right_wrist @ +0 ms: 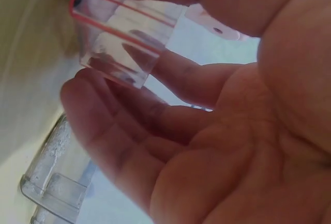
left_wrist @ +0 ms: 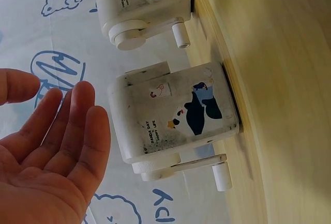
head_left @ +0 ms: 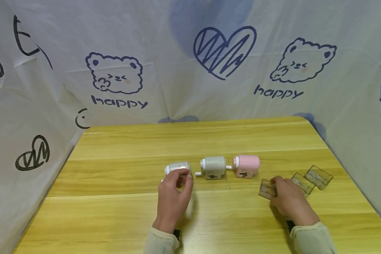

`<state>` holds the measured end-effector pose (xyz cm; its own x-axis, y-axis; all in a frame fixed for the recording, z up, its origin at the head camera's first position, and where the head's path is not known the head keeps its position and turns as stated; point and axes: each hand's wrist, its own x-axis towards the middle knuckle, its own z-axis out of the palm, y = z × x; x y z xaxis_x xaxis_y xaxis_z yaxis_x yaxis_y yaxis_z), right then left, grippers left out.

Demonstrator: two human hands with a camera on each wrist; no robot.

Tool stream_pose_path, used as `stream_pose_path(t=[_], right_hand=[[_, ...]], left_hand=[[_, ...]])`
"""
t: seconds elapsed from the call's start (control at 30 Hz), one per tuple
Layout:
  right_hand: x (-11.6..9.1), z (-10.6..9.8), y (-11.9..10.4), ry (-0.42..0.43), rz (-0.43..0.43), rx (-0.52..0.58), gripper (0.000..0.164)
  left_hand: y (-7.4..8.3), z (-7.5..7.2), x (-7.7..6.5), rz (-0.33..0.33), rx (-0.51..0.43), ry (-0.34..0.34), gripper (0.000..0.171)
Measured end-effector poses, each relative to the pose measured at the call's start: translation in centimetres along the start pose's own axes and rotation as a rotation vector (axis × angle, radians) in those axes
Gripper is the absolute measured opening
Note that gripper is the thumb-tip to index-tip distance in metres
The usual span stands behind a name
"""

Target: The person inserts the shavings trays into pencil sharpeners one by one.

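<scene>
My left hand (head_left: pixel 174 197) is beside a white crank pencil sharpener (head_left: pixel 179 165), the leftmost of a row. In the left wrist view its fingers (left_wrist: pixel 83 136) are relaxed and apart from the sharpener's panda-printed body, holding nothing. On the right, my right hand (head_left: pixel 290 201) pinches a small clear plastic shavings drawer (right_wrist: pixel 124 38) between thumb and fingers, close over the table. Two similar clear drawers, a nearer one (head_left: pixel 303 182) and a farther one (head_left: pixel 319 177), lie just beyond that hand.
A grey sharpener (head_left: pixel 214 165) and a pink sharpener (head_left: pixel 247 165) stand to the right of the white one, their crank handles pointing left. The wood-grain table (head_left: pixel 114 211) ends at a cloth backdrop (head_left: pixel 171 84) with printed bears and hearts.
</scene>
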<state>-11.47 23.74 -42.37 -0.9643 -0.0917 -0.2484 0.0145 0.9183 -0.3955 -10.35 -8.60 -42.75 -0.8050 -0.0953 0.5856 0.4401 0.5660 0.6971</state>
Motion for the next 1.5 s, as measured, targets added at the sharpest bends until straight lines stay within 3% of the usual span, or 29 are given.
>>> stream_pose_path(t=[0.23,0.53,0.93,1.17,1.37,1.5], right_hand=[[0.3,0.3,-0.7,0.04,-0.052,0.017,0.055],[0.4,1.1,-1.3,0.03,-0.119,0.092,0.049],[0.3,2.1,-2.5,0.027,-0.237,0.178,0.048],[0.3,2.8,-3.2,0.025,-0.313,0.194,0.046],[0.2,3.2,-3.9,0.006,-0.368,0.185,0.045],[0.2,3.5,-4.1,-0.016,-0.414,0.179,0.046]], left_hand=[[-0.1,0.0,0.1,-0.027,-0.007,-0.008,0.013],[-0.2,0.0,0.1,-0.049,-0.03,-0.008,0.015],[-0.6,0.2,0.1,0.021,0.026,0.052,0.015],[-0.7,0.1,0.1,0.011,0.08,0.067,0.017],[-1.0,0.0,0.2,-0.008,0.129,0.073,0.03],[-1.3,-0.2,0.0,-0.046,0.195,0.007,0.047]])
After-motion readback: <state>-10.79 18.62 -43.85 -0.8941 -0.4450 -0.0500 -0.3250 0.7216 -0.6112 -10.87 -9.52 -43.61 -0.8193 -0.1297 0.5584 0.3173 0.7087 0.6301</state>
